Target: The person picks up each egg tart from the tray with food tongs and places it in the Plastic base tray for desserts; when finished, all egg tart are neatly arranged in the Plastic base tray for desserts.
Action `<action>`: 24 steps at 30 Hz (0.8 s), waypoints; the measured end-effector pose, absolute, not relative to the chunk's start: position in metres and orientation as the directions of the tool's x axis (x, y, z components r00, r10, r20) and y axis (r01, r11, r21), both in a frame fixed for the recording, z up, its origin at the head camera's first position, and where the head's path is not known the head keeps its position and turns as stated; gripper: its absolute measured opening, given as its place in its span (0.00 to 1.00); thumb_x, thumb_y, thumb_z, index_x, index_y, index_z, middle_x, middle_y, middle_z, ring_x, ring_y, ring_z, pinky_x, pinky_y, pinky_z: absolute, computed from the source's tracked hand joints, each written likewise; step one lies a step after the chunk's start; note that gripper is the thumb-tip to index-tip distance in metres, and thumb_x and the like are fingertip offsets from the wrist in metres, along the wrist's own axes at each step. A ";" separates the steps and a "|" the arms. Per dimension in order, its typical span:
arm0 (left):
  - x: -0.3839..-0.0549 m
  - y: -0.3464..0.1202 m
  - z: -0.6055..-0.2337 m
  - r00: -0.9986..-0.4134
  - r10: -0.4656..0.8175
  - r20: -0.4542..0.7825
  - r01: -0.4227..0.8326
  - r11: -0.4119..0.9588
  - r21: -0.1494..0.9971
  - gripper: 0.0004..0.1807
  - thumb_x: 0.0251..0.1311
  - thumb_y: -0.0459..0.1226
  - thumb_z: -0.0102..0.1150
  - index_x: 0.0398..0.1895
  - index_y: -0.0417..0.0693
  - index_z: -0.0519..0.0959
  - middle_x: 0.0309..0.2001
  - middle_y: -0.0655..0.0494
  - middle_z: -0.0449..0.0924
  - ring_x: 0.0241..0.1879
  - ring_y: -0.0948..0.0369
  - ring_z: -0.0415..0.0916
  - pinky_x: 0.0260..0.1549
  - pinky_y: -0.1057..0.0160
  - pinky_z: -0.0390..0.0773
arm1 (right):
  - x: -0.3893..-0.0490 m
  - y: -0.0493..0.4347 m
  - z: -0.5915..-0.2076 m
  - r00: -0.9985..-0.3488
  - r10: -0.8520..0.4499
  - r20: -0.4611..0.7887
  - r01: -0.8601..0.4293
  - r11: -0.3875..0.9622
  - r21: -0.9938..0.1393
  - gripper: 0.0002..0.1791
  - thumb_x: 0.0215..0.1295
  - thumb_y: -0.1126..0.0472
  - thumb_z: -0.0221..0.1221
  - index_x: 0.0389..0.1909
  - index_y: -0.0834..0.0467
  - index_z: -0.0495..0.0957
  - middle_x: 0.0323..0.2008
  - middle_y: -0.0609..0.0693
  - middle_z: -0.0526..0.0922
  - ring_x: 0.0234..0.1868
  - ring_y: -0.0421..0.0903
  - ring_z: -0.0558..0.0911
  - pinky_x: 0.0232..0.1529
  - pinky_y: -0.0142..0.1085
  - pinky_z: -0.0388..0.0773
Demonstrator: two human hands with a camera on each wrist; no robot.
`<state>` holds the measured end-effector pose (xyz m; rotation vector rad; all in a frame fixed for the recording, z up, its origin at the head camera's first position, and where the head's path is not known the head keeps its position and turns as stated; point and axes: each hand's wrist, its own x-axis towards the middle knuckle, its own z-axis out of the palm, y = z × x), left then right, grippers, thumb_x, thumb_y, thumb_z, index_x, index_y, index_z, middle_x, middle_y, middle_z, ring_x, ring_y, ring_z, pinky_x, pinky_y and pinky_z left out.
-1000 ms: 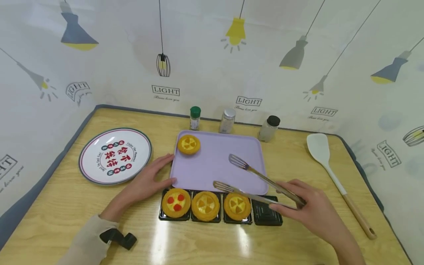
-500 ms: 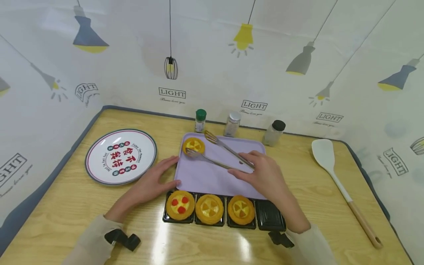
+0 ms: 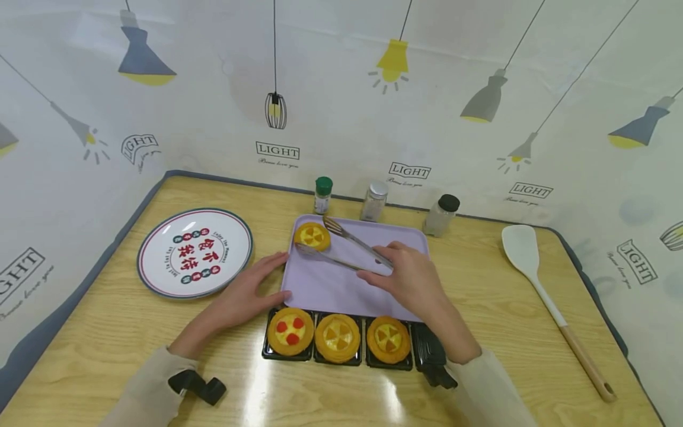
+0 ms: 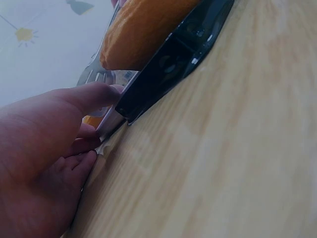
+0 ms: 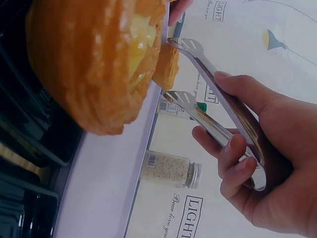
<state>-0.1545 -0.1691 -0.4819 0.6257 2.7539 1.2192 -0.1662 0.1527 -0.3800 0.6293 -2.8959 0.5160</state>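
Observation:
My right hand (image 3: pixel 408 276) holds metal tongs (image 5: pixel 220 101), their two slotted arms spread apart. In the head view the tongs' tips lie on either side of an egg tart (image 3: pixel 312 236) with yellow wedge-shaped topping, one tip overlapping its near edge. That tart sits in the back left corner of the lilac tray (image 3: pixel 341 287). At the tray's left edge rests my left hand (image 3: pixel 248 293), thumb by the near corner and fingers spread further back. Along the tray's near side stand egg tarts in black plastic holders; one tart (image 3: pixel 290 332) has red pieces on top.
A black holder (image 3: pixel 428 344) at the row's right end is partly covered by my right wrist. To the left lies a white plate (image 3: pixel 160 261) with red lettering. Several shaker jars (image 3: pixel 374 201) line the back. At right lies a white spatula (image 3: pixel 544 290) with wooden handle.
My right hand has carried the tongs left and back across the tray, from above its right half to around the tart. My left hand stays at the tray's edge. The head view has shifted slightly.

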 end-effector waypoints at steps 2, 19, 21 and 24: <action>-0.154 -0.169 -0.481 -0.916 0.389 0.100 0.336 0.606 0.721 0.43 0.61 0.56 0.62 0.76 0.55 0.59 0.75 0.50 0.54 0.72 0.47 0.51 0.67 0.40 0.53 | -0.167 0.152 -0.381 -0.907 -0.376 0.192 -0.419 0.856 -0.303 0.31 0.53 0.41 0.70 0.49 0.60 0.84 0.32 0.52 0.82 0.25 0.44 0.72 0.23 0.35 0.71; -0.154 -0.168 -0.480 -0.914 0.393 0.102 0.340 0.601 0.723 0.43 0.60 0.56 0.64 0.75 0.54 0.59 0.75 0.49 0.55 0.72 0.47 0.51 0.68 0.41 0.53 | -0.167 0.150 -0.385 -0.890 -0.392 0.231 -0.450 0.832 -0.323 0.25 0.57 0.44 0.69 0.46 0.60 0.85 0.31 0.51 0.82 0.23 0.43 0.73 0.22 0.33 0.71; -0.154 -0.168 -0.480 -0.913 0.394 0.103 0.341 0.602 0.722 0.43 0.60 0.56 0.63 0.75 0.53 0.59 0.75 0.49 0.55 0.72 0.47 0.51 0.68 0.41 0.53 | -0.167 0.150 -0.386 -0.890 -0.389 0.240 -0.451 0.828 -0.333 0.25 0.57 0.45 0.69 0.46 0.60 0.85 0.30 0.51 0.82 0.23 0.43 0.72 0.21 0.33 0.71; -0.154 -0.169 -0.480 -0.914 0.394 0.099 0.340 0.609 0.717 0.43 0.60 0.57 0.63 0.76 0.54 0.59 0.75 0.50 0.54 0.72 0.48 0.51 0.68 0.42 0.53 | -0.166 0.151 -0.385 -0.888 -0.381 0.256 -0.452 0.823 -0.343 0.25 0.58 0.45 0.69 0.46 0.61 0.85 0.30 0.51 0.82 0.23 0.43 0.72 0.21 0.33 0.70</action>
